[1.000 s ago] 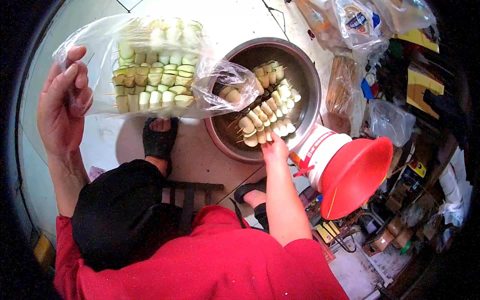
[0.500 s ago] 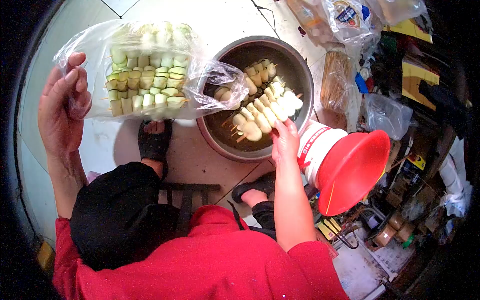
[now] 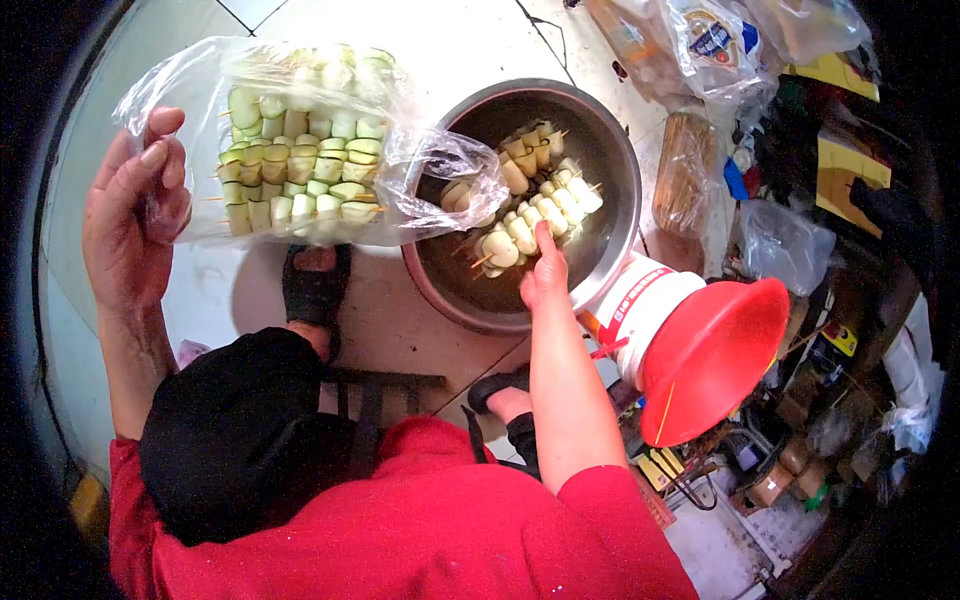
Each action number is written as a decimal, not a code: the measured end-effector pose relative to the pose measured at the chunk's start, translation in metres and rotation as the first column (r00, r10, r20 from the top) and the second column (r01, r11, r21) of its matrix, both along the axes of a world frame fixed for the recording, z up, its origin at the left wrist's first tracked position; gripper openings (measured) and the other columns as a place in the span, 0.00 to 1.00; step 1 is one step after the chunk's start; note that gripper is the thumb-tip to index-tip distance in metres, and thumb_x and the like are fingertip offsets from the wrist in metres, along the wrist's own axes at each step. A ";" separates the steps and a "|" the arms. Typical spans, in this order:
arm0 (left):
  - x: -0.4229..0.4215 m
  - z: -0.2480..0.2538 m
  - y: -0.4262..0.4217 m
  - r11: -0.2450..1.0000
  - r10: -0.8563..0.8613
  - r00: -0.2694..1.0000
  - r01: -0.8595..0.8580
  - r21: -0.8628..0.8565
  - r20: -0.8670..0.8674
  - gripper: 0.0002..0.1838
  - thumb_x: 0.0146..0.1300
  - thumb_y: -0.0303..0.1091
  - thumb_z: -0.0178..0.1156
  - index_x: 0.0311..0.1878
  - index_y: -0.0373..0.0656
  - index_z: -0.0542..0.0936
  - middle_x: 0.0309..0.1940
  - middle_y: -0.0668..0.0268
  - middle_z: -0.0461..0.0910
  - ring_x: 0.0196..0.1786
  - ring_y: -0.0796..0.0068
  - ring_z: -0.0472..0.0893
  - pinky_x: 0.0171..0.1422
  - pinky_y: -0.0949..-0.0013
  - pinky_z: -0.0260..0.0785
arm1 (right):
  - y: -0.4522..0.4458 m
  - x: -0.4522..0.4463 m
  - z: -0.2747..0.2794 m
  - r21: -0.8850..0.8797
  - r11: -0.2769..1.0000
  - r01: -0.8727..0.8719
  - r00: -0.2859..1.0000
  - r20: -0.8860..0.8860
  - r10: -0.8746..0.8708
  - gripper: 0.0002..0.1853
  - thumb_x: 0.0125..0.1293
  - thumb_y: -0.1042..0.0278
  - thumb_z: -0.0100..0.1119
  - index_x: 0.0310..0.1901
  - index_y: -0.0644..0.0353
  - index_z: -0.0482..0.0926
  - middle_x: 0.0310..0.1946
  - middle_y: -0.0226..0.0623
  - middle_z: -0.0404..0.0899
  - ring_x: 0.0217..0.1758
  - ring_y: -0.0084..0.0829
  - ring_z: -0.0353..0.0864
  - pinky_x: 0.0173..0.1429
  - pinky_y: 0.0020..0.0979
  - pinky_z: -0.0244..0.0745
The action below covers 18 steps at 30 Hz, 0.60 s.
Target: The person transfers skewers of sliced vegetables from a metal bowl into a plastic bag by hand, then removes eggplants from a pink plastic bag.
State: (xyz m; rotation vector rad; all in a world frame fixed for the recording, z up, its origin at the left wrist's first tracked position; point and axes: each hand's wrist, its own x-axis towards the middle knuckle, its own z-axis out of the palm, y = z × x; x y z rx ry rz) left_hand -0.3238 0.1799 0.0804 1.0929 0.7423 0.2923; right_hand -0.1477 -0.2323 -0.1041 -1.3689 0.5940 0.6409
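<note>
Pale skewers (image 3: 562, 206) at the right hand (image 3: 545, 272)

Its fingers touch them inside the round basin (image 3: 612, 238); whether they close around any, I cannot tell. The left hand (image 3: 136, 210) grips one end of a clear plastic bag (image 3: 408, 192) holding greener skewers (image 3: 298, 168); its other end overhangs the basin. Beside the basin is a white bucket (image 3: 655, 312).

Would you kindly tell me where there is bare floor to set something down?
Bare tile lies beyond the basin, right of the plastic bag; a smaller patch lies between basin and left sandal. It is crowded right of the basin, with the white bucket and wrapped sticks.
</note>
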 end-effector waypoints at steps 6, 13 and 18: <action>0.007 -0.001 -0.005 0.996 0.060 0.994 -0.053 0.077 -0.093 0.20 0.65 0.35 0.53 0.56 0.33 0.71 0.24 0.75 0.64 0.19 0.91 0.57 0.20 0.85 0.48 | 0.015 0.007 -0.008 0.140 0.989 0.037 0.998 -0.049 -0.031 0.34 0.55 0.54 0.68 0.61 0.55 0.67 0.57 0.33 0.73 0.59 0.37 0.71 0.64 0.40 0.65; 0.014 -0.001 -0.008 0.996 0.022 0.995 -0.013 0.087 -0.099 0.19 0.65 0.35 0.53 0.55 0.34 0.72 0.24 0.75 0.66 0.19 0.91 0.58 0.21 0.85 0.49 | 0.028 0.007 -0.001 0.162 0.985 0.062 0.996 -0.076 -0.051 0.36 0.53 0.49 0.69 0.61 0.55 0.69 0.57 0.34 0.72 0.60 0.39 0.70 0.65 0.45 0.63; 0.013 -0.002 -0.008 0.995 0.000 0.995 0.011 0.100 -0.104 0.19 0.65 0.35 0.54 0.55 0.35 0.72 0.25 0.75 0.66 0.19 0.91 0.58 0.20 0.85 0.49 | 0.036 0.017 -0.015 0.185 0.976 0.113 0.992 -0.078 -0.100 0.38 0.52 0.48 0.69 0.61 0.56 0.67 0.56 0.34 0.73 0.59 0.37 0.71 0.64 0.42 0.65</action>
